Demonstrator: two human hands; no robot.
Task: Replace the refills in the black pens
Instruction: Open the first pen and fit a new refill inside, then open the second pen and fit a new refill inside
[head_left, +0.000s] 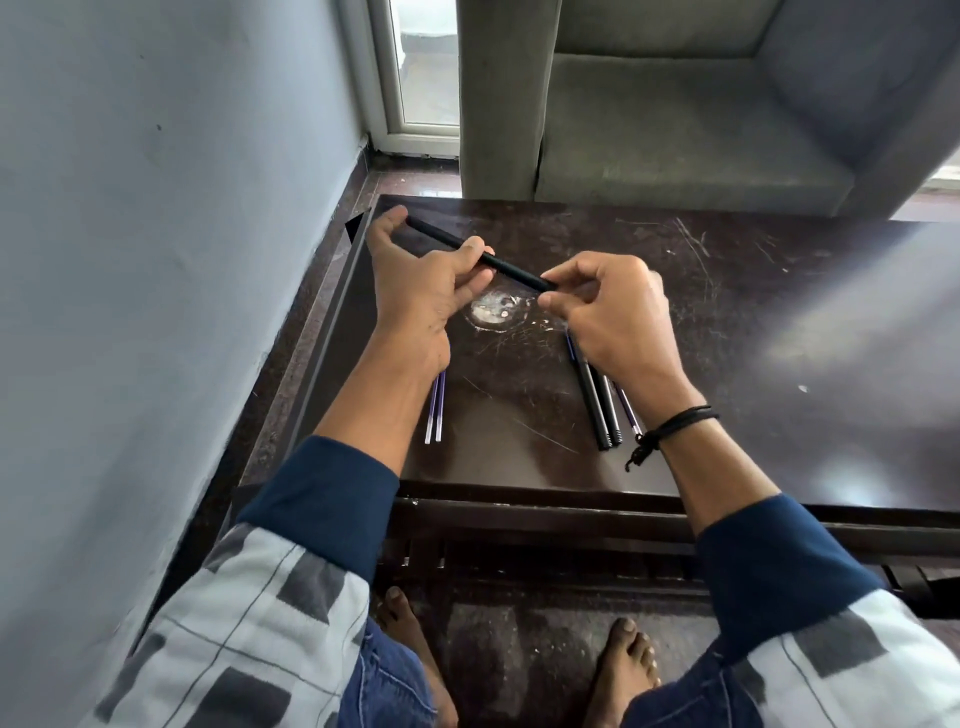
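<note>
So, two purple refills (435, 410) lay near the tabletop's (753, 291) front-left edge, handy for swapping. The left hand (421, 280) gripped the black pen (509, 267) above the tabletop while the right hand (613, 312) pinched its end, probably to unscrew it. Spare pens (602, 410) sat by the front edge.
</note>
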